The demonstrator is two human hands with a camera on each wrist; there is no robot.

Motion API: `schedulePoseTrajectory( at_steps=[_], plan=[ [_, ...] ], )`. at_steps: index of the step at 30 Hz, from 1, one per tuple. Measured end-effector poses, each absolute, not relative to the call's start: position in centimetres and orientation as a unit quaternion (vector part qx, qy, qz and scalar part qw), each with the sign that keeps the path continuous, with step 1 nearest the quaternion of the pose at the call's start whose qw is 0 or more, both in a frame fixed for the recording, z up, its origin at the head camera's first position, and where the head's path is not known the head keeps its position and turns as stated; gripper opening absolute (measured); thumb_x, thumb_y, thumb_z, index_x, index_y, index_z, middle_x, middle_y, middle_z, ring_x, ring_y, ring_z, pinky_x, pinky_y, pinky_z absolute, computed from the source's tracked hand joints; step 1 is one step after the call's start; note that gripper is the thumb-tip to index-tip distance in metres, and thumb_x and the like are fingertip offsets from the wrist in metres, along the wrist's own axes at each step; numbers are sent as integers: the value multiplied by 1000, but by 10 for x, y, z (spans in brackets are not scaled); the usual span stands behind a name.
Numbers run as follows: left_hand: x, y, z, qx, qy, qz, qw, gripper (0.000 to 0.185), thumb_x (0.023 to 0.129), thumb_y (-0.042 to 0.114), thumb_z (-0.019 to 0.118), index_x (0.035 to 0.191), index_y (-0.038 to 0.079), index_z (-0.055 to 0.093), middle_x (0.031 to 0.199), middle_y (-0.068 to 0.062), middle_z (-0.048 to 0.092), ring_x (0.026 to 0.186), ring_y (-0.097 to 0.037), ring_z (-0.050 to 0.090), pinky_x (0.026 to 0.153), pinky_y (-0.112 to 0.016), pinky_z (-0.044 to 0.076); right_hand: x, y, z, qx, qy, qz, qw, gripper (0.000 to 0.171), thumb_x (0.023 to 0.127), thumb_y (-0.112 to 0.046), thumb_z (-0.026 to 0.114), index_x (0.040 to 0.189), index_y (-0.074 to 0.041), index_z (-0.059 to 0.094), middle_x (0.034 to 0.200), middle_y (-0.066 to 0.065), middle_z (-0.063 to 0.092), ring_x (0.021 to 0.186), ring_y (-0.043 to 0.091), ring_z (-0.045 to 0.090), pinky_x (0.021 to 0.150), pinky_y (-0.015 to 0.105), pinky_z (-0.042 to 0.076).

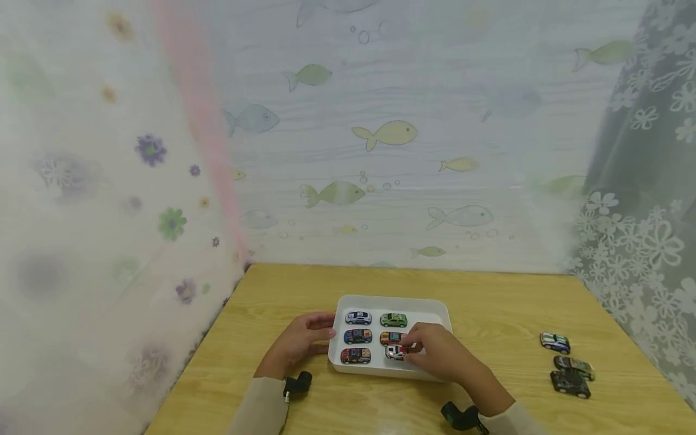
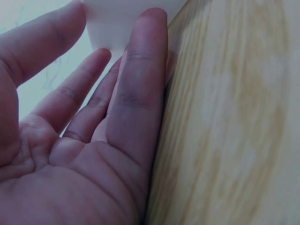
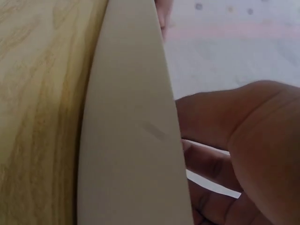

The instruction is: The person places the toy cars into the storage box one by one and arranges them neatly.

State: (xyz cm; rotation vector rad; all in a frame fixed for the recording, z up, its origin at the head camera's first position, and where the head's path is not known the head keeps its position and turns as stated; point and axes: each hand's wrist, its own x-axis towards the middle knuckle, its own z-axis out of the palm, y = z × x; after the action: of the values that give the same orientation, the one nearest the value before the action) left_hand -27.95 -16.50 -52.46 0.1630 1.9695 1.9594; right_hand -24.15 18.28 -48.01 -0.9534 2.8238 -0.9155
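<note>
A white tray [image 1: 391, 299] sits mid-table holding several toy cars in two columns. My right hand [image 1: 409, 350] reaches into the tray's near right part, and its curled fingers pinch a white and red toy car [image 1: 394, 351]. My left hand [image 1: 328, 330] lies against the tray's left wall with fingers straight. In the left wrist view those fingers [image 2: 140, 79] touch the tray's white wall [image 2: 117, 23]. The right wrist view shows the tray's outer wall [image 3: 131, 140] close up with my right hand [image 3: 243, 150] behind it; the car is hidden there.
Three more toy cars stand near the wooden table's [image 1: 500, 314] right edge: a white and blue one [image 1: 554, 342], a green one [image 1: 573, 366] and a black one [image 1: 570, 383]. Patterned curtains enclose the table on the left, back and right.
</note>
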Motion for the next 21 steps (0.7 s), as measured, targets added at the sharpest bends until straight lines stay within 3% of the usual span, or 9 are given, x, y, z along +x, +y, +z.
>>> schedulePoseTrajectory(
  at_steps=[13, 21],
  plan=[
    [-284, -167, -523, 58, 701, 687, 180, 55, 97, 15, 74, 147, 1, 54, 147, -19, 58, 121, -25, 66, 95, -44, 62, -241, 174, -486, -286, 911, -298, 12, 15, 83, -15, 87, 96, -12, 82, 94, -3, 74, 74, -1, 61, 64, 21, 53],
    [-285, -167, -528, 61, 702, 687, 180, 53, 98, 14, 73, 146, 1, 54, 146, -19, 59, 120, -26, 66, 94, -44, 62, -241, 171, -494, -272, 917, -293, 3, 15, 80, -16, 90, 93, -13, 83, 93, -4, 75, 77, 4, 64, 64, 21, 52]
  ],
)
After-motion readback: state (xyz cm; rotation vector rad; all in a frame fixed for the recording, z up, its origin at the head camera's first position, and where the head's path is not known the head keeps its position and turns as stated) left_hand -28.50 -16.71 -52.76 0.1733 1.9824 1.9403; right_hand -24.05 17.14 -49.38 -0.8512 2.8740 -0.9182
